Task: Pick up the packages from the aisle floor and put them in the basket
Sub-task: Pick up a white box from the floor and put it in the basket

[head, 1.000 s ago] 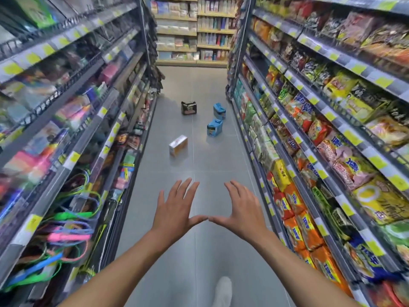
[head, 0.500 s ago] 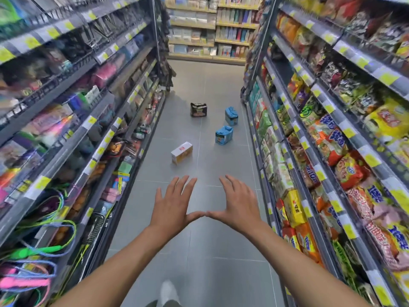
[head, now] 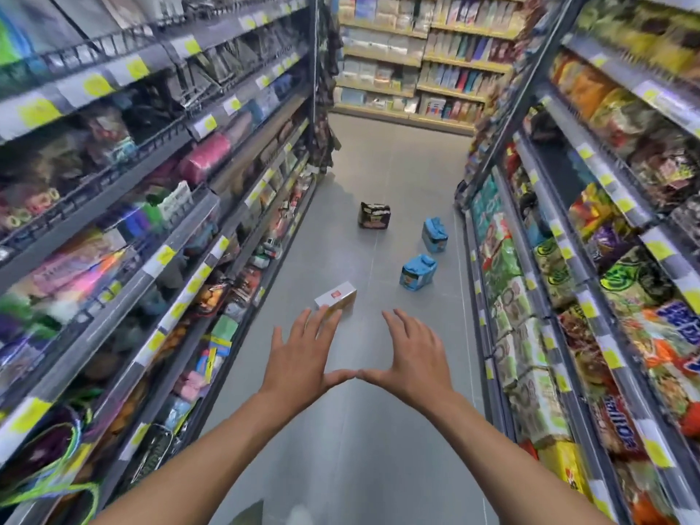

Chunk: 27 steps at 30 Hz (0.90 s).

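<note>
The left hand (head: 303, 354) and right hand (head: 411, 358) are spread wide and empty, thumbs meeting. The white box (head: 336, 297) lies on the floor (head: 378, 430) ahead of the left fingers, nearer that hand, its long axis slanting ahead-right.

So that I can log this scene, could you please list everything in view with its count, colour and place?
box: one, white, floor, nearest, left of centre.
blue packs: two, blue, floor, right of centre, farther.
dark pack: one, black, floor, farthest.
floor: one, grey, along the aisle.
left shelves: one run, grey, stocked.
right shelves: one run, grey, snack bags.
back shelves: one run, tan, aisle end.
left hand: one, bare, open, fingertips overlapping the box in view.
right hand: one, bare, open, thumb tip meeting the left's.
</note>
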### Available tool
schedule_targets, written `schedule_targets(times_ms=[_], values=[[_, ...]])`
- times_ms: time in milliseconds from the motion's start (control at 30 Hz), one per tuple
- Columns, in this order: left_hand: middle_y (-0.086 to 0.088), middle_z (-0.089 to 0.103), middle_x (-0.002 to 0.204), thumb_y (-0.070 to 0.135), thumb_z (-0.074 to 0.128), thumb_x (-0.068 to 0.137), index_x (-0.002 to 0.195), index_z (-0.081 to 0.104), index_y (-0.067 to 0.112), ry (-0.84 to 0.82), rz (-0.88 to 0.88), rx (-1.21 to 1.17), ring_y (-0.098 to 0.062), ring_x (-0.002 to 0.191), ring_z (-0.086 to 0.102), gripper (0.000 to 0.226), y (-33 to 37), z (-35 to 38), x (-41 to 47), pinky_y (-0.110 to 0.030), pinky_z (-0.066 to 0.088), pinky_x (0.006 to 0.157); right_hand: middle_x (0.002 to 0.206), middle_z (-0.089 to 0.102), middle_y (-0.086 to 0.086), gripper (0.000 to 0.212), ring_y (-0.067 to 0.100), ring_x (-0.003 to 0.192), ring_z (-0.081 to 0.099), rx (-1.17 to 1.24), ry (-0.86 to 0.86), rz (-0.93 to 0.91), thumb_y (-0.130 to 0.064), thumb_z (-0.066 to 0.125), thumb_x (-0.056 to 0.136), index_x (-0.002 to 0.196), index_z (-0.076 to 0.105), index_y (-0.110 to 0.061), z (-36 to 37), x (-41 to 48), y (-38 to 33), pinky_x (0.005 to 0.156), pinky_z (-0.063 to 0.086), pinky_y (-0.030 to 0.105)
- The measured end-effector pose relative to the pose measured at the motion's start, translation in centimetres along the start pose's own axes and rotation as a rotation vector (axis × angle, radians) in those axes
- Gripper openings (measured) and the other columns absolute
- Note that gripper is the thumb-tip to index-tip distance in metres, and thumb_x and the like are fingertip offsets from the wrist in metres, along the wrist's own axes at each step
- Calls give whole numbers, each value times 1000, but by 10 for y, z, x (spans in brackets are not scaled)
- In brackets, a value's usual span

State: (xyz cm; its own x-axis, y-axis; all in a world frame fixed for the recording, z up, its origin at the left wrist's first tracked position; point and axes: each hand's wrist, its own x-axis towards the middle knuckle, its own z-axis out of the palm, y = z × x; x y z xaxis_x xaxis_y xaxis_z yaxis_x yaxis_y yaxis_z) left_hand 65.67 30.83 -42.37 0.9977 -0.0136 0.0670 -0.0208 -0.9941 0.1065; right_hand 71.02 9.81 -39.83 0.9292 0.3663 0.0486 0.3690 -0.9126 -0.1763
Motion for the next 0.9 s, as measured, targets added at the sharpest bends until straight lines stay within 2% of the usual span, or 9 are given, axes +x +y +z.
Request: schedule_targets(times_ms=[133, 233, 367, 500, 700, 800, 900], values=[[-1, 37, 160, 90, 48, 74, 155, 26, 23, 4, 24, -34, -28, 145, 40, 108, -4, 3, 67, -66, 46, 99, 166, 31, -1, 125, 21, 150, 33, 3, -14, 48, -101, 48, 60, 159, 28, -28, -2, 58, 20, 122, 30, 45], [0, 36, 161, 91, 43, 76, 157, 23, 25, 3, 35, -32, -26, 147, 37, 106, -6, 12, 124, -65, 44, 100, 166, 30, -1, 127, 21, 151, 32, -7, -21, 60, -102, 46, 58, 160, 27, -28, -1, 111, 40, 122, 30, 45], [1, 38, 159, 91, 43, 76, 156, 28, 26, -21, 27, -43, -26, 145, 39, 104, -5, 26, 195, -65, 46, 97, 166, 31, -1, 130, 23, 150, 34, -12, -34, 50, -104, 42, 55, 159, 29, -28, 8, 177, 74, 120, 31, 47], [1, 39, 159, 93, 37, 75, 155, 30, 27, -57, -25, -47, -26, 146, 39, 104, 0, 39, 272, -64, 46, 99, 166, 31, -2, 142, 22, 151, 32, 10, -44, 13, -113, 19, 46, 159, 29, -28, 13, 257, 116, 121, 31, 49], [0, 40, 159, 98, 25, 72, 155, 30, 26, -72, -149, -56, -27, 147, 39, 110, -8, 45, 367, -64, 42, 102, 169, 23, -3, 150, 21, 155, 23, 49, -112, -82, -112, 8, 37, 161, 22, -30, 10, 373, 148, 125, 23, 53], [1, 35, 162, 100, 10, 70, 158, 24, 27, -67, -226, -72, -25, 150, 33, 115, -22, 52, 395, -64, 39, 106, 169, 23, -3, 149, 21, 155, 23, 40, -173, -142, -113, 14, 39, 162, 20, -30, 16, 420, 147, 125, 23, 54], [-1, 34, 163, 101, 5, 67, 158, 21, 28, -75, -294, -76, -25, 150, 32, 118, -46, 61, 424, -64, 39, 106, 169, 23, -3, 139, 21, 155, 23, 20, -224, -215, -109, 36, 47, 162, 20, -32, 27, 468, 136, 123, 25, 56]])
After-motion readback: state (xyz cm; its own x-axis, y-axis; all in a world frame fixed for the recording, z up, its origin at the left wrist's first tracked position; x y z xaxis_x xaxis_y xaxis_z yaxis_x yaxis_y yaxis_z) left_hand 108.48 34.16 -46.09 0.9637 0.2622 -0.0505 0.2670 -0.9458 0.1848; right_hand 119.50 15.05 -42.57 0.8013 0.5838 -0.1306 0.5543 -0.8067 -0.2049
